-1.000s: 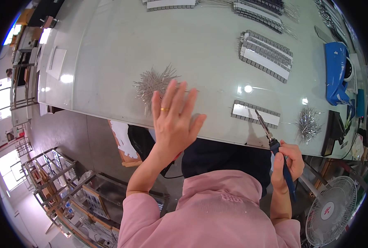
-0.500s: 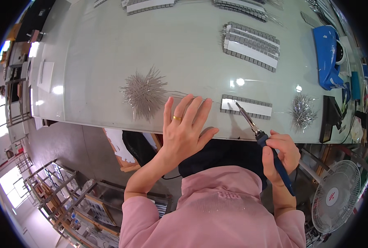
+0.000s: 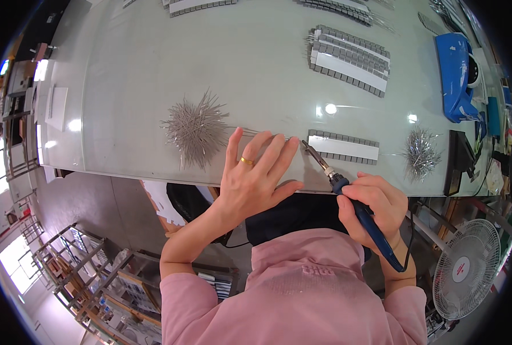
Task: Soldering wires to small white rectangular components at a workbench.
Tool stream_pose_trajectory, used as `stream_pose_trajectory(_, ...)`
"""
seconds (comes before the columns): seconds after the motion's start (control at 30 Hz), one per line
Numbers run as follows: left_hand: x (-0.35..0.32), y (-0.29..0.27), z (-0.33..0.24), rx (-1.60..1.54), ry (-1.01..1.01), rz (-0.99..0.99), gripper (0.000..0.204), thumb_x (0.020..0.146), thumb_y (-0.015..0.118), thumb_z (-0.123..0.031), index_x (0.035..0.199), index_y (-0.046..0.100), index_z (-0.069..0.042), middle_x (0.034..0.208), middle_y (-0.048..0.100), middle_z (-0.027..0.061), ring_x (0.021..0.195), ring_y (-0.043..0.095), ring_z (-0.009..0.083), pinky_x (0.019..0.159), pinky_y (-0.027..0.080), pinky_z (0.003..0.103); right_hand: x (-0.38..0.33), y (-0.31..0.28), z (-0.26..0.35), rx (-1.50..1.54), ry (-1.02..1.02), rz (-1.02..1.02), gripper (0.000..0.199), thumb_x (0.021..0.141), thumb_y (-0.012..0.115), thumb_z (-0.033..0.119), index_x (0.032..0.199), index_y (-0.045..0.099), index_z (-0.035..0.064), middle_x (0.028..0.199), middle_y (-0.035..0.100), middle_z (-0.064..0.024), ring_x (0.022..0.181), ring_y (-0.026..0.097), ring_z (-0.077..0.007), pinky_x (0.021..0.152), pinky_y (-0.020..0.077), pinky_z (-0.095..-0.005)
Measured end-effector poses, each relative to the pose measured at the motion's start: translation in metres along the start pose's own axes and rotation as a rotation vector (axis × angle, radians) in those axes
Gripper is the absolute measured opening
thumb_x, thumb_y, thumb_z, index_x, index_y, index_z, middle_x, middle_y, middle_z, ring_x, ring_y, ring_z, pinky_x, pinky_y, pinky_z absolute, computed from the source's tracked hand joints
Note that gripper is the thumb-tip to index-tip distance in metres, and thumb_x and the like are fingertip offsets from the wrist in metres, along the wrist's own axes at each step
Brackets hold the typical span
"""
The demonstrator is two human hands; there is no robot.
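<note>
My right hand [image 3: 385, 201] is closed around the dark blue handle of a soldering iron [image 3: 371, 227]. The iron's tip touches or hovers just over the left end of a white strip edged with grey blocks [image 3: 343, 148]; I cannot tell which. My left hand [image 3: 253, 187], wearing a gold ring, lies palm down with fingers stretched out. Its fingertips rest on thin wires [image 3: 241, 131] running toward the strip, and the index fingertip is close to the iron's tip. Beyond this hand, to the left, sits a bristling heap of thin metal wires [image 3: 195, 129].
A smaller wire bundle [image 3: 421, 154] lies right of the strip, beside a black stand [image 3: 456, 164]. Stacked strips [image 3: 351, 63] sit farther back. A blue device [image 3: 454, 80] stands at the table's right. A white fan [image 3: 466, 270] is beside my right arm.
My right hand has moved left with the soldering iron; its tip has shifted from above the strip to the strip's left end. My left hand stays nearly in place.
</note>
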State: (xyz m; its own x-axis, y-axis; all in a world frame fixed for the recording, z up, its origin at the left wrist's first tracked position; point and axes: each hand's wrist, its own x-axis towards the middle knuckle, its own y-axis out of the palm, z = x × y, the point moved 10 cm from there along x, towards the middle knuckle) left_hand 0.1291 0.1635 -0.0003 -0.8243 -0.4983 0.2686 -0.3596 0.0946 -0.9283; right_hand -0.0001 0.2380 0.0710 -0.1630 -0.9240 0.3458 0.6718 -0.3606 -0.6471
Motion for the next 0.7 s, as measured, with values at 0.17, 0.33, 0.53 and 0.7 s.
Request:
stream_pose_trajectory(0.17,0.0,-0.001,0.002,-0.033,-0.009,-0.006,0.064,0.074,0.072,-0.046,0.125,0.061,-0.01,0.12,0.055,0.0045,0.114,0.05,0.0241,0.108,0.026,0.056,0.002,0.002,-0.001,-0.014,0.013,-0.003,0.021,0.064,0.077,0.002,0.081,0.066,0.0041,0.069,0.061,-0.009,0.058,0.062,-0.0254,0.067,0.058,-0.0349)
stream_pose_trajectory(0.33,-0.002,-0.001,0.003,-0.031,-0.01,-0.007,0.065,0.073,0.073,-0.046,0.125,0.061,-0.01,0.121,0.055,0.0045,0.114,0.05,0.0241,0.107,0.027,0.056,0.004,0.004,-0.001,-0.007,0.016,0.007,0.021,0.064,0.077,0.001,0.08,0.065,0.0036,0.069,0.061,-0.0091,0.056,0.061,-0.025,0.066,0.0578,-0.0343)
stream_pose_trajectory(0.53,-0.011,-0.007,0.003,0.019,-0.002,-0.028,0.061,0.076,0.07,-0.047,0.126,0.062,-0.013,0.125,0.054,0.0048,0.117,0.049,0.0247,0.108,0.026,0.056,0.004,0.004,-0.001,0.006,-0.021,0.011,0.021,0.064,0.075,-0.002,0.08,0.063,0.0032,0.069,0.06,-0.009,0.055,0.06,-0.0243,0.065,0.0576,-0.0331)
stream_pose_trajectory(0.7,-0.037,-0.022,0.005,0.131,-0.012,-0.127,0.05,0.084,0.062,-0.049,0.122,0.065,-0.016,0.125,0.054,0.0057,0.115,0.051,0.0254,0.11,0.025,0.053,-0.009,0.005,-0.021,0.078,0.024,0.004,0.02,0.066,0.074,-0.003,0.08,0.062,0.0027,0.071,0.061,-0.0103,0.056,0.061,-0.0235,0.066,0.0571,-0.0326)
